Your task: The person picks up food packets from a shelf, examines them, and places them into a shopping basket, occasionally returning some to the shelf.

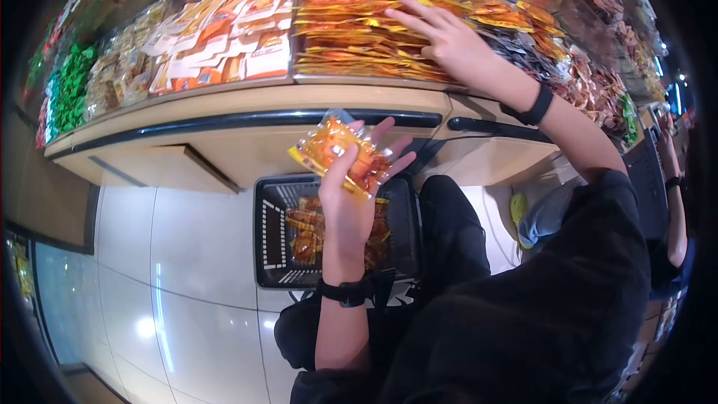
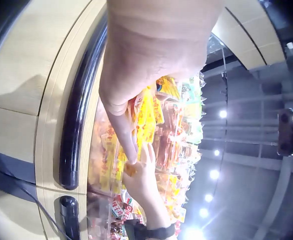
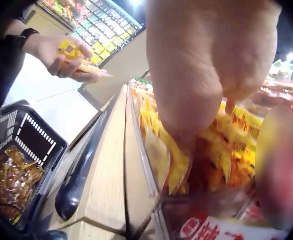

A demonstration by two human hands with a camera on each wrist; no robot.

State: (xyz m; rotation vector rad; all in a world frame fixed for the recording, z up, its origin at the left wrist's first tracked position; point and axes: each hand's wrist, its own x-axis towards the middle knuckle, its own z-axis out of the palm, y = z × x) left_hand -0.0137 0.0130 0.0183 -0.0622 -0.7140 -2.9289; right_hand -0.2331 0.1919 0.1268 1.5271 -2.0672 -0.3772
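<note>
My left hand [image 1: 348, 209] holds clear-and-yellow snack packets [image 1: 329, 146] with orange-red contents, palm up, the thumb laid across the top one. It is above a black shopping basket [image 1: 407, 243] that contains brown-orange packets [image 1: 305, 243]. In the right wrist view the left hand [image 3: 56, 57] grips the packets by their edge. My right hand [image 1: 460, 49] is at a bin full of yellow-orange packets [image 1: 348, 30], index and middle fingers stretched out over them. Its fingertips are among the yellow packets [image 3: 224, 140] in the right wrist view, partly hidden by the palm.
White-and-orange packets [image 1: 258, 22] fill the neighbouring bin on the left, with green-wrapped items [image 1: 73, 78] farther along. Darker packets [image 1: 516, 49] lie to the right. A black rail [image 1: 247, 120] runs along the wooden counter front. Another person's arm [image 1: 675, 202] shows at far right.
</note>
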